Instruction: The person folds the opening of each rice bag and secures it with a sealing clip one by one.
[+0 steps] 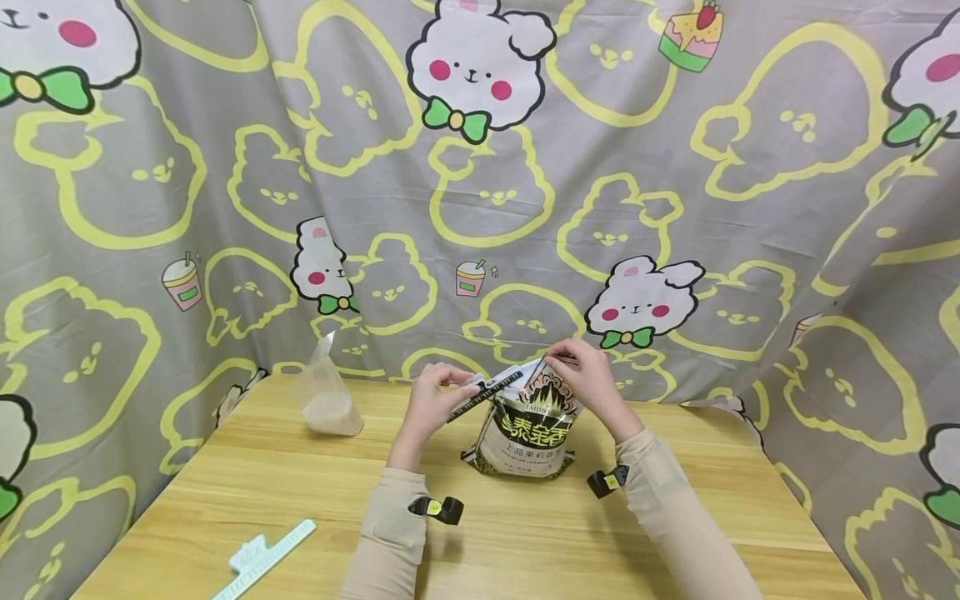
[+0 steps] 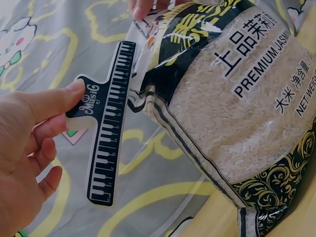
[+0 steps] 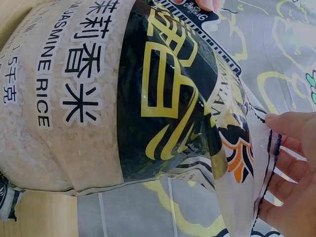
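A bag of jasmine rice (image 1: 525, 446) stands upright on the table, its clear front showing the grains. My left hand (image 1: 431, 404) pinches the tab of a black clip with a piano-key pattern (image 2: 111, 133) between thumb and fingers. The clip's long bar slants beside the bag's upper left edge. At the bag's top right, my right hand (image 1: 588, 379) pinches the top edge between thumb and fingers. In the right wrist view the fingers (image 3: 291, 187) lie behind that edge and the plastic is creased below it.
A clear plastic bag with white contents (image 1: 333, 408) stands at the table's back left. A pale blue clip (image 1: 262, 558) lies at the front left of the wooden table (image 1: 525, 542). A patterned grey curtain (image 1: 487, 208) hangs behind the table and along its sides.
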Tool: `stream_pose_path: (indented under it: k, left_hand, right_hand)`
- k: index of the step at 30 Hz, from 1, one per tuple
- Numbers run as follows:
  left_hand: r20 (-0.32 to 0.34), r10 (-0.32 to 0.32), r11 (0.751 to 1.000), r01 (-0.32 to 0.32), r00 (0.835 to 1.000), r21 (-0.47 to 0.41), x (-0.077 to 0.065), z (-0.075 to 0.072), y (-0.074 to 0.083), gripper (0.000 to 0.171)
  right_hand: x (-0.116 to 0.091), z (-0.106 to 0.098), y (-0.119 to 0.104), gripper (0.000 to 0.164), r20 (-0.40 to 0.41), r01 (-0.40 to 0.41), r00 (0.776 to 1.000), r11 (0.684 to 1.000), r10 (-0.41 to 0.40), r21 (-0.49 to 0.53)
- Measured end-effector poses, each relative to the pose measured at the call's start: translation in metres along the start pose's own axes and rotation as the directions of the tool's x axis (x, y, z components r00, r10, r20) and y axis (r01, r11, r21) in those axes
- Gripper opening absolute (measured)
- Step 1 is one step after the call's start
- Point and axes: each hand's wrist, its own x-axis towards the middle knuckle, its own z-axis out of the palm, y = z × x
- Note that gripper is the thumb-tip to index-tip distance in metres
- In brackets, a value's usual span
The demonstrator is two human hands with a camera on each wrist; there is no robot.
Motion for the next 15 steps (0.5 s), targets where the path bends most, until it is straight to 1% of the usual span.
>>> stream_pose_path:
  k: [7,15]
  left_hand:
    - [0.003,0.008,1.000,-0.008,1.000,-0.020,-0.0005,0.0010,-0.0010,0.020]
    - [0.009,-0.028,1.000,0.028,1.000,0.003,0.0001,0.0009,-0.0008,0.024]
  right_hand:
    - [-0.0007,-0.0003,0.0003,0.008,-0.007,0.005,1.000,1.000,-0.005,0.008]
    - [-0.0010,-0.0005,0.0013,0.008,-0.010,-0.001,1.000,1.000,0.001,0.011]
